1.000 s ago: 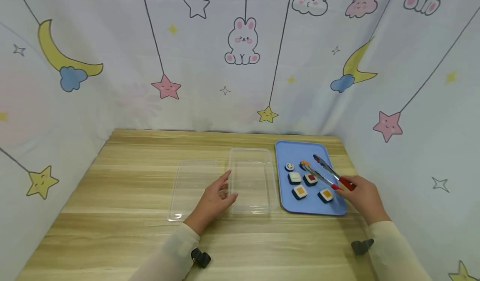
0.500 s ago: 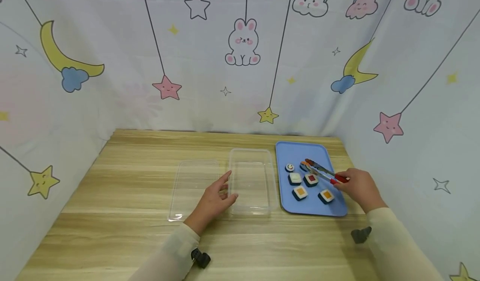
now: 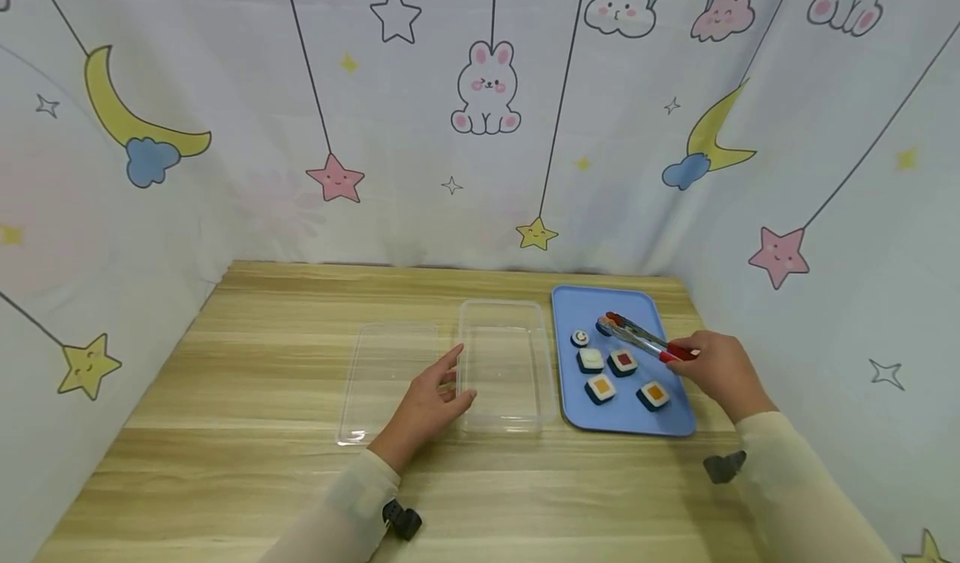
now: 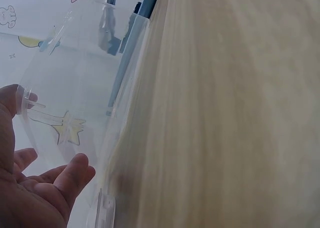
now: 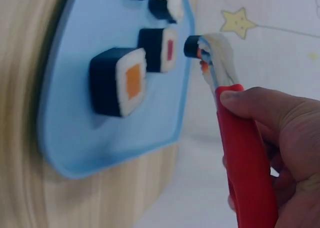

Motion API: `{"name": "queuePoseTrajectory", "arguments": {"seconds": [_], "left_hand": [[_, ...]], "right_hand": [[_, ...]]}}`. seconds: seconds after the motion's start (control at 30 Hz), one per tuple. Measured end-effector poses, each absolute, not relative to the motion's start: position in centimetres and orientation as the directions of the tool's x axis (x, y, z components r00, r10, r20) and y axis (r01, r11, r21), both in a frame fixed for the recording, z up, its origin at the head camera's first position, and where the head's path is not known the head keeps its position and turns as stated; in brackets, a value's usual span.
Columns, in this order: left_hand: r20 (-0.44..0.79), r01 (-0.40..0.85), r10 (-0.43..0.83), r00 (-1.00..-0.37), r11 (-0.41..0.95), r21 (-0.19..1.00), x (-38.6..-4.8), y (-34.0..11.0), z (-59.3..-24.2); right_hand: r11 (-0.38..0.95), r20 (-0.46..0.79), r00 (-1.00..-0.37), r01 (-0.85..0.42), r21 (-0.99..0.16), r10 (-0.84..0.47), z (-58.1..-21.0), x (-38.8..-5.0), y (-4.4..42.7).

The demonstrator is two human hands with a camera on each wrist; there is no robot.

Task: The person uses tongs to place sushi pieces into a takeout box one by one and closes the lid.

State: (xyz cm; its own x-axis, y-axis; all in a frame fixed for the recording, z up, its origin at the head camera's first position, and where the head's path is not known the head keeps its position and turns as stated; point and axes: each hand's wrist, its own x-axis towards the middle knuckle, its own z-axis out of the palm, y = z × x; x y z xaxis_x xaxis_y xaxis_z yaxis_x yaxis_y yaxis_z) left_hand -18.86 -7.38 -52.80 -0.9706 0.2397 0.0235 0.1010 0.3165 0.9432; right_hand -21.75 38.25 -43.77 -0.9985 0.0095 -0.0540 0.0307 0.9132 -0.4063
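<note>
My right hand (image 3: 716, 371) grips a pair of tongs (image 3: 641, 338) by the red handles, the thumb lying along one of them in the right wrist view. The metal tips are closed about a small sushi roll (image 5: 192, 46) with orange topping, near the far part of the blue tray (image 3: 600, 300); whether it is lifted off the tray, I cannot tell. My left hand (image 3: 423, 409) is beside a clear plastic box (image 3: 502, 367), its loosely extended fingers touching the left side. Through the wall of that box, the tongs show in the left wrist view.
Several sushi pieces lie on the tray, among them one with an orange centre (image 5: 132, 83), one with a red centre (image 3: 622, 363) and a small round one (image 3: 580, 338). A clear lid (image 3: 382, 371) lies left of the box. A printed curtain (image 3: 405, 129) stands behind the table.
The tongs' jaws, spread apart a second ago, have closed on the orange-topped sushi roll. The right hand has shifted slightly away from me. The left hand and box stayed put.
</note>
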Motion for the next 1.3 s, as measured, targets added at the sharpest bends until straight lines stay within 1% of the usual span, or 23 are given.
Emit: {"name": "queuePoseTrajectory", "arguments": {"seconds": [0.17,0.47,0.57,0.67,0.77,0.87,1.13,1.3], "left_hand": [[0.026,0.103,0.242,-0.97,0.311,0.945,-18.7,-7.3,-52.7],[0.036,0.11,0.237,-0.971,0.308,0.945,-18.9,-7.4,-53.0],[0.032,0.106,0.237,-0.971,0.306,0.946,-19.0,-7.4,-53.0],[0.027,0.101,0.235,-0.972,0.309,0.946,-19.0,-7.3,-52.9],[0.023,0.096,0.232,-0.973,0.311,0.946,-18.9,-7.3,-52.7],[0.025,0.098,0.235,-0.972,0.304,0.948,-18.9,-7.3,-52.6],[0.038,0.111,0.241,-0.97,0.298,0.948,-18.9,-7.3,-52.7],[0.046,0.121,0.248,-0.968,0.295,0.948,-18.9,-7.3,-52.7]], "right_hand": [[0.902,0.017,-0.998,-0.057,-0.429,-0.055,-42.4,-22.1,36.5],[0.886,0.056,-0.978,-0.205,-0.415,-0.2,-40.7,-24.4,30.6],[0.877,0.041,-0.967,-0.246,-0.412,-0.252,-40.4,-25.1,28.1],[0.858,-0.008,-0.961,-0.243,-0.453,-0.277,-40.4,-25.8,25.8],[0.853,-0.051,-0.955,-0.238,-0.464,-0.294,-40.8,-26.5,23.8],[0.854,-0.059,-0.941,-0.276,-0.441,-0.334,-41.3,-27.0,22.3],[0.854,-0.082,-0.915,-0.333,-0.399,-0.395,-41.9,-27.6,20.5],[0.858,-0.098,-0.913,-0.331,-0.393,-0.397,-42.4,-27.7,20.1]]}}
